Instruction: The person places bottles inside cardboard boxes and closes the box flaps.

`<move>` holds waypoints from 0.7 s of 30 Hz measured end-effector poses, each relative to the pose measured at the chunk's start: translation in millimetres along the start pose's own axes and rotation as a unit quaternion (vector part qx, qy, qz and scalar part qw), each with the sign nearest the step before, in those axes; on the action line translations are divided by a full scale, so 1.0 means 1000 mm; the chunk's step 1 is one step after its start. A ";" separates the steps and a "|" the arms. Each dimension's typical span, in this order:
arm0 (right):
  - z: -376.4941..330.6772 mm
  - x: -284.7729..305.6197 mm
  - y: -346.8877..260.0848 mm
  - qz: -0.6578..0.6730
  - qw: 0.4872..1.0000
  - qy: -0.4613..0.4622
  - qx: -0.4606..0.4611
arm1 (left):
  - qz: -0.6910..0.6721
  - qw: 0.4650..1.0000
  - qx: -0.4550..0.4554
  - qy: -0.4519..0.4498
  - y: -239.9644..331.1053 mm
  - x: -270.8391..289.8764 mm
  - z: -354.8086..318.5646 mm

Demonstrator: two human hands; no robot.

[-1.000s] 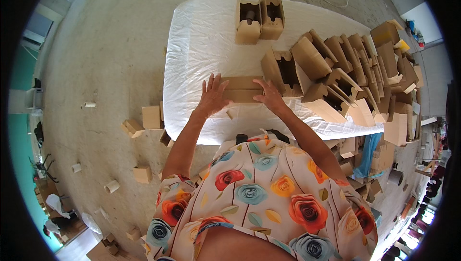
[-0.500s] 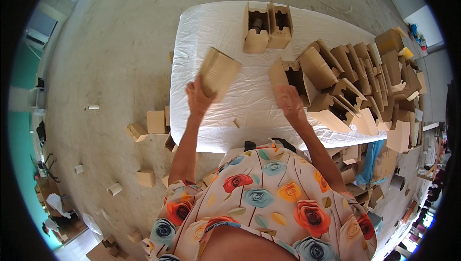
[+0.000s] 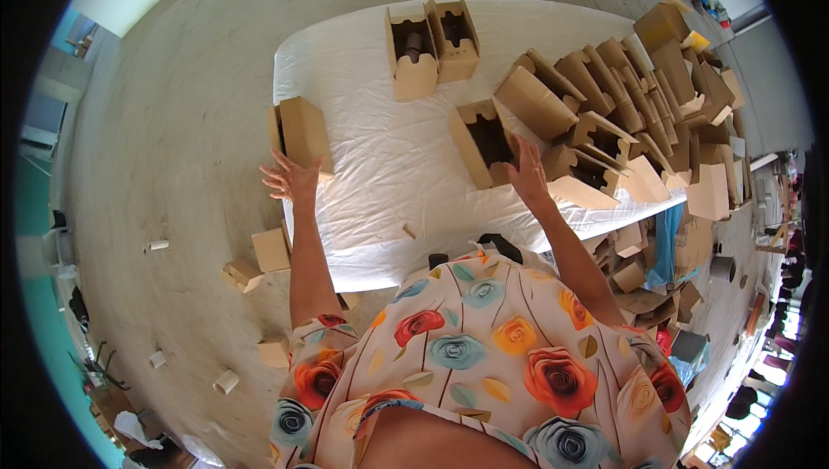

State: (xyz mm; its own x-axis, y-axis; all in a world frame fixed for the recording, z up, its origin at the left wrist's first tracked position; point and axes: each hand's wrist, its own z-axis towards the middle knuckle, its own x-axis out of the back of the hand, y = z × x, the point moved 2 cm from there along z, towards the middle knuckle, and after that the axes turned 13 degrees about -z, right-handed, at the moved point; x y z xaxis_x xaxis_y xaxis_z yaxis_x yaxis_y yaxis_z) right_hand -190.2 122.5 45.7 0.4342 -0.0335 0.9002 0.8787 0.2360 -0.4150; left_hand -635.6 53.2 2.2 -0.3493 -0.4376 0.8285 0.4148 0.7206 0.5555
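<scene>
At the table's left edge stands a brown cardboard box, part of it reaching past the edge. My left hand is at its near end, fingers spread, not wrapped round it. Right of the middle, an open-topped cardboard box has a dark inside. My right hand is at this box's right near corner, fingers stretched up and thumb apart, seemingly touching its side. Farther back, two open boxes stand side by side: the left box holds a dark cylindrical thing, and the right box has dark contents.
A white cloth covers the table. Rows of open cardboard boxes crowd its right side. A small brown scrap lies near the front. Boxes and pale tubes lie on the floor at left; blue plastic hangs at right.
My left hand has carried its box leftward to the table's edge and loosened its fingers. My right hand stays by the open box. The whole view has shifted.
</scene>
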 end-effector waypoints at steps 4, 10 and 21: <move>0.003 -0.014 0.014 0.014 0.999 0.035 -0.008 | -0.041 0.940 -0.302 0.153 0.017 -0.023 -0.033; -0.003 0.002 -0.008 0.149 0.987 -0.020 0.058 | -0.362 0.769 -0.472 -0.234 0.156 -0.009 -0.177; -0.011 -0.018 0.011 0.046 0.992 0.103 0.055 | 0.091 0.807 -0.507 -0.289 0.106 -0.060 -0.227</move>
State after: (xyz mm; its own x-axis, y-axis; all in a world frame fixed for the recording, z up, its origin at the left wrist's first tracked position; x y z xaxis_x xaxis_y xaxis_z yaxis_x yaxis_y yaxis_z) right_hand -185.9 115.3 23.4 0.5532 -0.2016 0.8083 0.8110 0.3518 -0.4674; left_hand -379.9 33.3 27.0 -0.4168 0.1602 0.8947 0.8753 -0.1947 0.4426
